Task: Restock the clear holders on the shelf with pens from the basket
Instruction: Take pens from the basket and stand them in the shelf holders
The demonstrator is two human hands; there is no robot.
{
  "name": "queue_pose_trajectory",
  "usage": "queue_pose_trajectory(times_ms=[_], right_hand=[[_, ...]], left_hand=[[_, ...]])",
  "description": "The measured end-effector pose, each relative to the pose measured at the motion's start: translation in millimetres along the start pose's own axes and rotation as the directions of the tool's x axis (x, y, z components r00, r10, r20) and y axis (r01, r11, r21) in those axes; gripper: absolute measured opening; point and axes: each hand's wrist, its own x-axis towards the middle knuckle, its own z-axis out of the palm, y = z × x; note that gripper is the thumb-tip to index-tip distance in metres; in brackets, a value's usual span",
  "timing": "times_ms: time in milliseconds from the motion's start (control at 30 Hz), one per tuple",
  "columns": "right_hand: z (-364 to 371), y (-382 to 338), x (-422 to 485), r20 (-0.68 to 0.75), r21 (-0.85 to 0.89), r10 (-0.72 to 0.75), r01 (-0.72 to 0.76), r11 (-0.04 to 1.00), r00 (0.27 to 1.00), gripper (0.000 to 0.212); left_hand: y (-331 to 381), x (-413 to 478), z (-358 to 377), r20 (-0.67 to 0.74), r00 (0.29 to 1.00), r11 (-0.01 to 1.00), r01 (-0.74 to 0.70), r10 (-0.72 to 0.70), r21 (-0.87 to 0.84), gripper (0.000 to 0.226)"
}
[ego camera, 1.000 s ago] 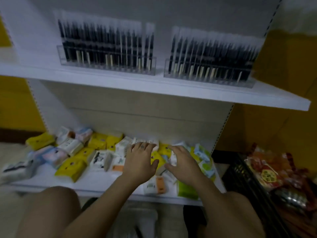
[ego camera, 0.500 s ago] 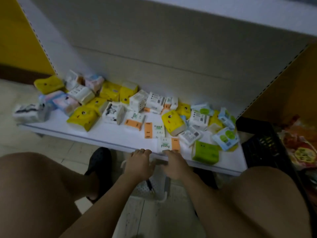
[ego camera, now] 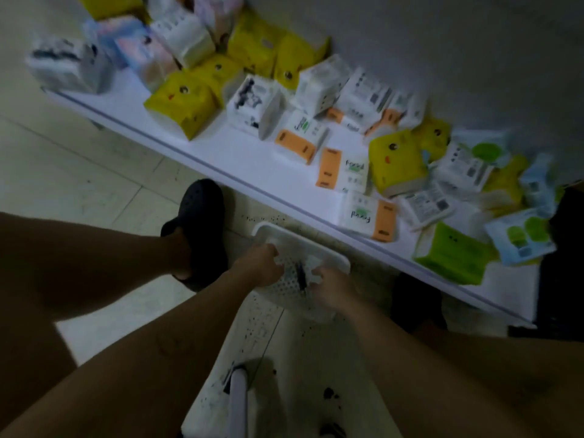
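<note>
pale floor tiles (ego camera: 94, 184) carry a white perforated basket (ego camera: 316, 246) below a low shelf (ego camera: 252, 165) of tissue packs (ego camera: 183, 102). the left hand (ego camera: 257, 263) and right hand (ego camera: 331, 287) reach into it, apart, either side of a dark pen (ego camera: 301, 275). blur hides whether either hand grips anything.

A white perforated basket (ego camera: 313, 245) sits on the tiled floor (ego camera: 79, 184), just near of the low shelf (ego camera: 240, 159). The left hand (ego camera: 260, 263) and right hand (ego camera: 331, 287) reach into it, with a dark pen (ego camera: 301, 275) between them. Blur hides the fingers' hold. Tissue packs (ego camera: 183, 102) crowd the shelf, and a black clog (ego camera: 202, 200) stands to the left.
</note>
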Motion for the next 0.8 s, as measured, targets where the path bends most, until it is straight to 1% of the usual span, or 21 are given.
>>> queue_pose_trajectory(times_ms=[100, 200, 267, 333, 467, 500, 567, 633, 700, 800], right_hand=[[16, 5, 20, 0.068, -0.007, 0.061, -0.061, 0.998, 0.996, 0.034], [31, 16, 37, 0.113, 0.068, 0.066, -0.074, 0.995, 0.991, 0.031], [39, 23, 49, 0.108, 0.014, 0.061, -0.063, 0.998, 0.992, 0.033], [47, 30, 62, 0.115, -0.020, 0.075, -0.073, 0.997, 0.991, 0.032], [60, 32, 79, 0.154, -0.004, 0.053, -0.053, 0.999, 0.987, 0.012], [63, 32, 82, 0.154, 0.031, 0.044, -0.049, 0.998, 0.987, 0.015], [69, 35, 85, 0.153, 0.054, 0.044, -0.052, 0.997, 0.987, 0.033], [74, 37, 89, 0.166, -0.018, 0.057, -0.055, 0.998, 0.985, 0.051], [78, 36, 93, 0.186, -0.046, 0.074, -0.066, 0.997, 0.980, 0.066], [83, 33, 95, 0.191, -0.004, 0.098, -0.099, 0.995, 0.977, 0.076]], left_hand=[[-10, 11, 27, 0.049, 0.999, 0.998, 0.016, -0.013, -0.062, 0.046], [-19, 22, 50, 0.055, 0.998, 0.986, 0.018, -0.009, -0.167, 0.035], [-27, 33, 60, 0.050, 0.997, 0.978, 0.060, -0.051, -0.201, 0.036], [-31, 43, 68, 0.078, 0.993, 0.970, 0.105, -0.089, -0.220, 0.040], [-32, 57, 80, 0.128, 0.987, 0.972, 0.124, -0.100, -0.202, 0.045], [-32, 61, 83, 0.133, 0.986, 0.970, 0.125, -0.099, -0.211, 0.045], [-35, 66, 86, 0.136, 0.985, 0.970, 0.129, -0.102, -0.208, 0.048], [-37, 70, 87, 0.133, 0.986, 0.974, 0.121, -0.097, -0.191, 0.046], [-39, 75, 87, 0.113, 0.990, 0.974, 0.105, -0.083, -0.202, 0.033], [-39, 81, 88, 0.059, 0.994, 0.967, 0.099, -0.087, -0.236, 0.009]])
